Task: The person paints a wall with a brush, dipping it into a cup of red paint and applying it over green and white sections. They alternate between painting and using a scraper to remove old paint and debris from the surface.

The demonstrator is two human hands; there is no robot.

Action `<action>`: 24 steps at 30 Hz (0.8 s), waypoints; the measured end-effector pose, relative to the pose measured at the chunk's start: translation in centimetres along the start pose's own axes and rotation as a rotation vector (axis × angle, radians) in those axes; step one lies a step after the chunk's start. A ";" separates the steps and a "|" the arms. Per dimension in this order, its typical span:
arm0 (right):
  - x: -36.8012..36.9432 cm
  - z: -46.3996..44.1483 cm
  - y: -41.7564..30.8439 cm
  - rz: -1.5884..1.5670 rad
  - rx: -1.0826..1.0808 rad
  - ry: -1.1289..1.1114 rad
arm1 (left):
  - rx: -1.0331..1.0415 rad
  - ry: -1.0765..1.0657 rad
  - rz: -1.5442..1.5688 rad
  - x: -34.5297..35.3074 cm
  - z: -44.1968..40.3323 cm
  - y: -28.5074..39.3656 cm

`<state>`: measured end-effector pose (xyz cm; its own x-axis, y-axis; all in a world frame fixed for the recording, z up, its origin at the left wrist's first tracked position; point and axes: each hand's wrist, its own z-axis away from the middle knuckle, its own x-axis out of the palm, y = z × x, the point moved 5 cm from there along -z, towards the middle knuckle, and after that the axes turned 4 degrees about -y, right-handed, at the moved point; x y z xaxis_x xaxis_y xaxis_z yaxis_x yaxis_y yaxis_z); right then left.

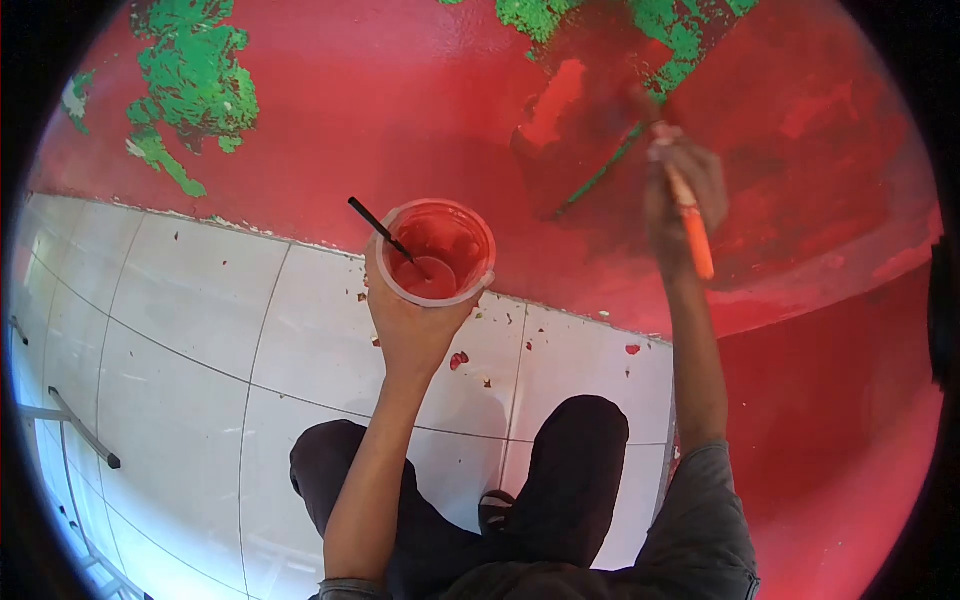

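Observation:
My left hand [408,325] is wrapped round a plastic tub [448,222] with red paint at its bottom and red smears up its inner wall. A thin black stick [372,223] leans in the tub, its lower end in the paint. My right hand [685,185], slightly blurred, grips a paintbrush [694,235] by its orange handle. The bristles point up at the red wall [400,110]; blur hides whether they touch it. Just left of the brush, a narrow green streak [605,172] crosses the darker red area.
Green patches [195,85] with rough edges mark the wall at upper left, and more green [675,45] shows at the top right. Paint flakes [458,360] lie on the white tiled floor [190,330]. Metal legs [85,430] with dark feet stand at far left.

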<state>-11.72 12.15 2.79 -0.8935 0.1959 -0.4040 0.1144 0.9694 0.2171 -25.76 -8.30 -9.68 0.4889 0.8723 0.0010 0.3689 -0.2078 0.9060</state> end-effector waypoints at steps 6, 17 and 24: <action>5.4 12.5 -2.9 0.209 -0.232 -0.474 | -0.009 -0.011 0.004 0.4 0.3 0.5; -1.0 -0.2 1.1 -0.199 0.067 -0.327 | 0.007 -0.030 -0.068 0.7 0.3 0.3; 3.4 15.0 -0.7 0.239 -0.138 -0.443 | -0.034 -0.036 0.006 1.0 0.6 0.2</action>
<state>-8.32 14.35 -12.07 -0.5764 0.4822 -0.6597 0.2078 0.8673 0.4524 -24.73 -7.68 -9.73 0.5193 0.8545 -0.0082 0.3392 -0.1973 0.9198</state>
